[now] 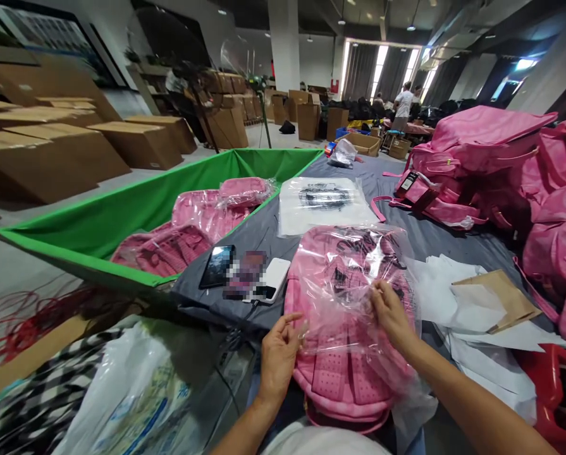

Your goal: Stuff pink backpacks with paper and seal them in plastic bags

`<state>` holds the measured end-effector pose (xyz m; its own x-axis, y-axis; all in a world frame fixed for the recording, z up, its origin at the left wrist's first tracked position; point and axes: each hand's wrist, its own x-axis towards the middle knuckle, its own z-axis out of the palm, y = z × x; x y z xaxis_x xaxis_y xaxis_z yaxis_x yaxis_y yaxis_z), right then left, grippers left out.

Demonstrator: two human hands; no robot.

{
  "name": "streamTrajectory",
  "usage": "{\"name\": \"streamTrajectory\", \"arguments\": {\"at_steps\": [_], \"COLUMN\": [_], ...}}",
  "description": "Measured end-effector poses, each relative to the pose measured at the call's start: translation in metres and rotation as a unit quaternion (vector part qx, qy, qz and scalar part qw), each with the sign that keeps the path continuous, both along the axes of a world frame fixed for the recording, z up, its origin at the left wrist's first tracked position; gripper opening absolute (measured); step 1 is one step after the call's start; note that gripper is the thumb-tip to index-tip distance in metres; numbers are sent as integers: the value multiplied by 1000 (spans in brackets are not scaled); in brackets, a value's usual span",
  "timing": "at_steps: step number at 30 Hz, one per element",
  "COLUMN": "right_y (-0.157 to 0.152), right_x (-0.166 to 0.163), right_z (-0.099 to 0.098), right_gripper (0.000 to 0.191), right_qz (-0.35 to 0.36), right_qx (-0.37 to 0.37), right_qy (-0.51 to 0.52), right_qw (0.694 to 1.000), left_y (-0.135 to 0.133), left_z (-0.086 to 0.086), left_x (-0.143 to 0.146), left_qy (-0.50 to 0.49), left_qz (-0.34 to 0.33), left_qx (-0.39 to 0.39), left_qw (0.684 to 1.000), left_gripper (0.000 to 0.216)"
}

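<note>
Pinching a clear plastic bag around a pink perforated backpack, we have a green-walled fabric bin of bagged pink backpacks on our far left. A black smartphone and a white power bank lie on a grey cloth table cover. Our left hand is half open, with thumb and forefinger lightly pinching the film's edge. The backpack lies at the cover's near edge, inside the bag. Our right hand is more closed, its fingers curled into a fold of film. Light, even pinches serve us best, since thin film can tear or snag on straps. Further right lie white paper sheets and a brown card sheet.
</note>
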<state>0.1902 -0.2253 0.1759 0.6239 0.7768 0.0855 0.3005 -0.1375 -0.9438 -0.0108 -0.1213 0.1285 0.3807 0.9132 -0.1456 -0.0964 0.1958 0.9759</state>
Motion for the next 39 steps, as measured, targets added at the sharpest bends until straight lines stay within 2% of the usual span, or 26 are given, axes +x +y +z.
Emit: {"name": "streamTrajectory", "arguments": {"at_steps": [2, 3, 5, 6, 7, 9, 12, 14, 15, 17, 19, 21, 23, 25, 28, 31, 33, 34, 36, 37, 39], "right_y": [3, 5, 10, 12, 13, 13, -2, -24, -37, -66, -89, -101, -100, -92, -86, -102, -127, -142, -172, -186, -209], "right_x": [6, 5, -3, -10, -17, -28, -34, -30, -26, -17, -12, -13, -20, -29, -37, -34, -26, -20, -9, -4, 2], "right_z": [4, 6, 12, 14, 17, 22, 23, 17, 13, 5, 1, 3, 10, 16, 16, 3, -10, -16, -26, -29, -31], "right_gripper": [35, 32, 27, 24, 21, 19, 32, 41, 43, 39, 32, 27, 23, 21, 14, 14, 19, 21, 23, 25, 33], "right_qz": [-61, -70, -44, -16, 19, 81, 105, 84, 68, 35, 7, -20, -63, -106, -92, -37, -43, -62, -130, -173, -250], "right_qx": [21, 27, 30, 30, 31, 40, 15, -51, -88, -148, -173, -149, -93, -42, -30, -95, -137, -152, -180, -196, -205], "right_qy": [-83, -126, -201, -238, -278, -379, -530, -592, -604, -594, -543, -468, -405, -379, -432, -548, -596, -603, -578, -545, -440], "right_qw": [994, 989, 978, 971, 960, 921, 841, 800, 789, 790, 822, 871, 907, 918, 896, 830, 790, 781, 785, 797, 837], "left_y": [-4, -7, -14, -14, -12, 0, 30, 47, 51, 51, 36, 13, -4, -6, 17, 44, 52, 51, 46, 42, 34], "left_z": [5, 10, 25, 33, 39, 47, 48, 46, 44, 42, 40, 39, 36, 33, 30, 28, 23, 18, 2, -8, -31], "left_x": [-11, -15, -16, -12, -6, 5, 8, -4, -13, -28, -33, -26, -12, 0, -1, -20, -34, -41, -53, -58, -68], "left_qy": [69, 93, 134, 157, 186, 249, 304, 299, 289, 269, 263, 261, 262, 272, 277, 286, 297, 301, 311, 318, 325], "left_qz": [31, 49, 68, 66, 61, 52, 65, 97, 104, 89, 33, -10, -14, 10, 57, 116, 125, 121, 107, 96, 63], "left_qx": [190, 303, 498, 566, 610, 650, 661, 662, 658, 646, 643, 644, 645, 656, 695, 707, 705, 702, 678, 652, 566], "left_qw": [979, 947, 854, 807, 768, 716, 683, 681, 688, 709, 718, 719, 718, 704, 661, 637, 632, 635, 657, 681, 755], "left_gripper": [60, 66, 70, 69, 66, 54, 31, 27, 27, 28, 29, 30, 34, 33, 23, 19, 22, 23, 25, 26, 30]}}
